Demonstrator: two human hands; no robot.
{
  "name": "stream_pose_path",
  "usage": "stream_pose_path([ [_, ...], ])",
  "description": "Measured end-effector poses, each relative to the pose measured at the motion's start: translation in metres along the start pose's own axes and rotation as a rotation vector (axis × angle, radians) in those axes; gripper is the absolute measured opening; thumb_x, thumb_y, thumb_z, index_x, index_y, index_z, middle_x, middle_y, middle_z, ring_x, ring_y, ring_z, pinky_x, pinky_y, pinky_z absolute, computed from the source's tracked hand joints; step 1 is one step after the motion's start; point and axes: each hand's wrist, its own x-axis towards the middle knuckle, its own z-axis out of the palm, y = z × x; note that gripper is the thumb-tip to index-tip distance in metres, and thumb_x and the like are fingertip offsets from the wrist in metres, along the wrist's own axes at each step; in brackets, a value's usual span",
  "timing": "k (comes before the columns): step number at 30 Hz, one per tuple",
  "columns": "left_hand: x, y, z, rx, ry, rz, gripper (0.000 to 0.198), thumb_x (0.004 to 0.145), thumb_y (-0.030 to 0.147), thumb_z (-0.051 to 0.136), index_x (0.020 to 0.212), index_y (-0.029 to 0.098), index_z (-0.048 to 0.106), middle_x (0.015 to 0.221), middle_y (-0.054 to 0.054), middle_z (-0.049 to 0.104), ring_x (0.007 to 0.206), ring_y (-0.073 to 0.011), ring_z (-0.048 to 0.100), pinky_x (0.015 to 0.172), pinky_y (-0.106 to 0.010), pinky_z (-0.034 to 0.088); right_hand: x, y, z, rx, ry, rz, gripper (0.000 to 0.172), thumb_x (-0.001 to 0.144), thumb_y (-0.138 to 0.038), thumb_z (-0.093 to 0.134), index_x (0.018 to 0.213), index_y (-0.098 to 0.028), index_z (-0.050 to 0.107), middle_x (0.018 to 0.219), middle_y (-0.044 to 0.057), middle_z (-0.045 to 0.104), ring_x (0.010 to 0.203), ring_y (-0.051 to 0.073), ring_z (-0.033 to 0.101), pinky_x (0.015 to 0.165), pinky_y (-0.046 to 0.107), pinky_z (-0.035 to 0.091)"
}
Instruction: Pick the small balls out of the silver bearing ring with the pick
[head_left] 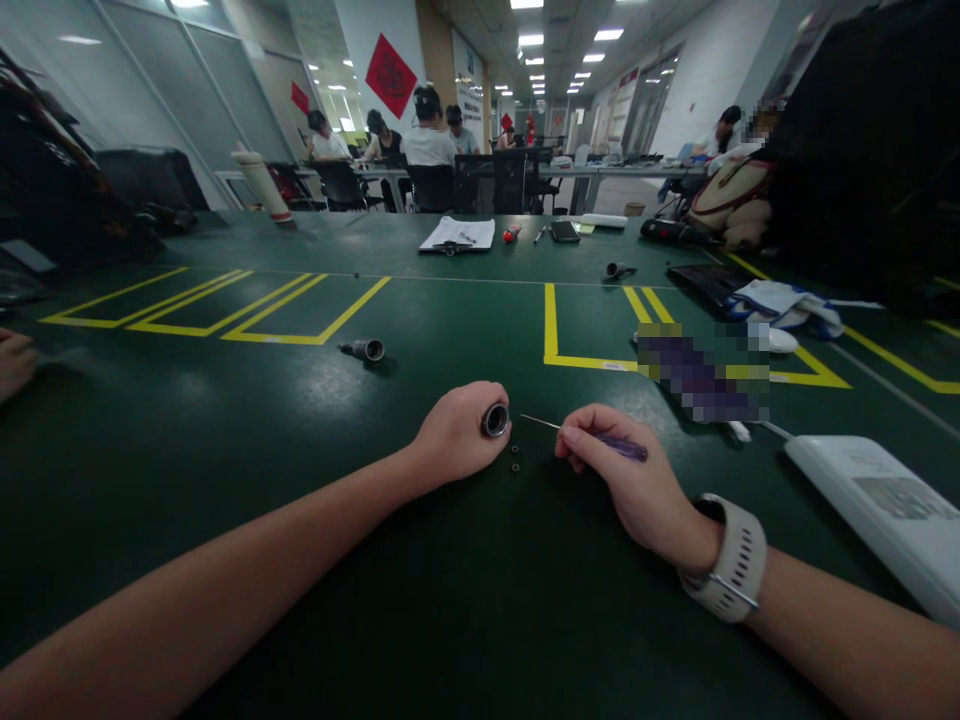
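My left hand [459, 432] is closed around a dark metal cylindrical part [495, 420], whose round open end faces me; the rest of it is hidden in the fingers. In my right hand [621, 480] a slim screwdriver [628, 447] with a purple handle is pinched, its thin shaft pointing left. The tip is a short way from the part's open end, not touching it. On the table just below my left hand lie two small dark rings [515, 459]. A similar cylindrical part [366, 350] with a narrow tail rests farther left.
The green table [315, 620] carries yellow tape outlines [551, 330]. Another cylindrical part [616, 270], a clipboard [457, 236] and a phone [565, 232] lie farther back. To the right are a white device [885, 500] and a cloth [787, 302]. Someone's hand [15, 362] shows at the left edge.
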Motion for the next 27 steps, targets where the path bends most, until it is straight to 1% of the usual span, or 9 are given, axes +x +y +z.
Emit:
stream_pose_path([
  [5,0.0,0.002,-0.004,-0.015,-0.037,0.024,0.01,0.068,0.017,0.056,0.076,0.017,0.049,0.07,0.0,0.053,0.063,-0.0139,0.049,0.056,-0.026,0.037,0.001,-0.001,0.002,-0.056,0.037,0.022,0.012,0.082,-0.032,0.059,0.088,-0.021,0.06,0.085,0.002,0.061,0.075,0.017,0.054,0.068,0.032,0.043],
  [8,-0.002,0.002,-0.01,-0.025,-0.072,0.033,0.012,0.067,0.017,0.057,0.077,0.017,0.049,0.072,0.0,0.053,0.064,-0.0141,0.05,0.057,-0.026,0.037,0.003,-0.001,0.003,-0.089,0.019,0.031,0.012,0.082,-0.029,0.057,0.089,-0.02,0.059,0.088,0.003,0.061,0.078,0.018,0.055,0.072,0.034,0.044],
  [10,-0.003,0.001,-0.015,-0.044,-0.124,0.035,0.013,0.069,0.019,0.058,0.078,0.016,0.05,0.075,0.0,0.054,0.066,-0.0142,0.05,0.058,-0.026,0.038,0.004,-0.002,0.003,-0.115,0.015,0.028,0.011,0.082,-0.028,0.057,0.088,-0.019,0.059,0.088,0.003,0.062,0.08,0.019,0.056,0.073,0.035,0.045],
  [13,-0.003,-0.001,-0.022,-0.075,-0.245,0.067,0.016,0.071,0.025,0.061,0.081,0.015,0.052,0.079,-0.001,0.055,0.07,-0.0146,0.052,0.063,-0.026,0.039,0.003,-0.004,0.004,-0.16,-0.001,-0.001,0.012,0.083,-0.027,0.055,0.09,-0.019,0.06,0.09,0.004,0.063,0.084,0.019,0.058,0.077,0.037,0.046],
  [15,-0.002,-0.001,-0.027,-0.083,-0.303,0.089,0.02,0.072,0.03,0.064,0.082,0.015,0.054,0.081,-0.002,0.056,0.072,-0.0151,0.052,0.065,-0.027,0.039,0.002,-0.006,0.004,-0.213,-0.044,-0.049,0.014,0.086,-0.027,0.052,0.095,-0.02,0.06,0.095,0.005,0.064,0.088,0.02,0.059,0.081,0.037,0.046],
  [17,-0.001,-0.001,-0.032,-0.08,-0.326,0.105,0.024,0.072,0.035,0.066,0.081,0.015,0.056,0.082,-0.002,0.057,0.074,-0.0155,0.052,0.065,-0.026,0.039,0.002,-0.007,0.005,-0.278,-0.111,-0.114,0.015,0.088,-0.024,0.048,0.097,-0.021,0.06,0.099,0.005,0.063,0.094,0.019,0.059,0.085,0.038,0.045],
  [20,0.0,0.0,-0.042,-0.02,-0.322,0.144,0.028,0.072,0.041,0.067,0.078,0.016,0.058,0.084,-0.003,0.057,0.077,-0.0168,0.053,0.067,-0.027,0.038,0.002,-0.008,0.008,-0.38,-0.208,-0.169,0.015,0.088,-0.018,0.047,0.099,-0.022,0.057,0.103,0.005,0.062,0.099,0.02,0.058,0.088,0.04,0.045],
  [23,0.002,0.002,-0.053,0.065,-0.276,0.142,0.034,0.068,0.049,0.068,0.077,0.017,0.06,0.085,-0.003,0.057,0.079,-0.0187,0.053,0.067,-0.028,0.037,0.004,-0.007,0.012,-0.483,-0.263,-0.206,0.016,0.087,-0.013,0.047,0.098,-0.022,0.054,0.105,0.005,0.061,0.099,0.02,0.058,0.086,0.041,0.046],
  [27,0.003,0.003,-0.063,0.025,-0.176,-0.014,0.04,0.068,0.054,0.065,0.08,0.017,0.059,0.078,-0.002,0.058,0.07,-0.0164,0.053,0.059,-0.026,0.036,0.005,-0.006,0.022,-0.557,-0.379,-0.332,0.019,0.086,-0.009,0.048,0.099,-0.021,0.053,0.107,0.006,0.061,0.099,0.019,0.059,0.089,0.041,0.047],
])
